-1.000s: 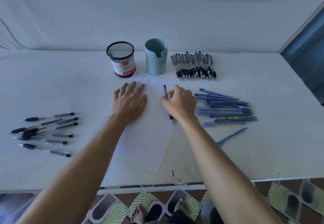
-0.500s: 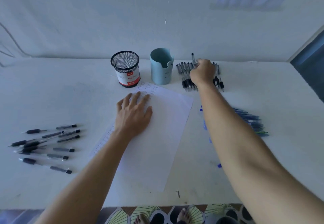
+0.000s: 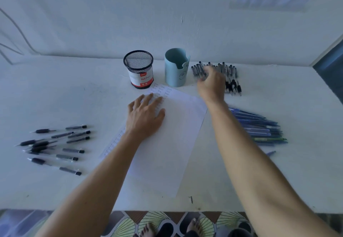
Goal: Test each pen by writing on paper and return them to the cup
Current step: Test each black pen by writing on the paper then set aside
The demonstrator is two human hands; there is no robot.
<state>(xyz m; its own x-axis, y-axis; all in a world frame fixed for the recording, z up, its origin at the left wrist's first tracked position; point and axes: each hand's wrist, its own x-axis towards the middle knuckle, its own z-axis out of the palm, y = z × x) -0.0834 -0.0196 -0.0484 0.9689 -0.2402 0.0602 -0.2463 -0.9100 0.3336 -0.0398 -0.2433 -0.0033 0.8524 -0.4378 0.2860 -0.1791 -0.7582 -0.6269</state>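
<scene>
At the centre of the frame, the left hand lies flat on the paper, fingers spread. Black pens lie scattered at the left and blue pens at the right. Further up, the blurred right hand reaches into the pile of dark pens; its grip cannot be told. The mesh cup and the blue cup stand upright beside the pile.

Paper: centre of the counter, with your left hand flat on it.
Beyond paper: mesh cup and blue cup, both upright.
Beyond paper, rightward: black pens. Your right hand is over them, fingers blurred.
Left of paper: scattered pens.
Right of paper: blue pens.
</scene>
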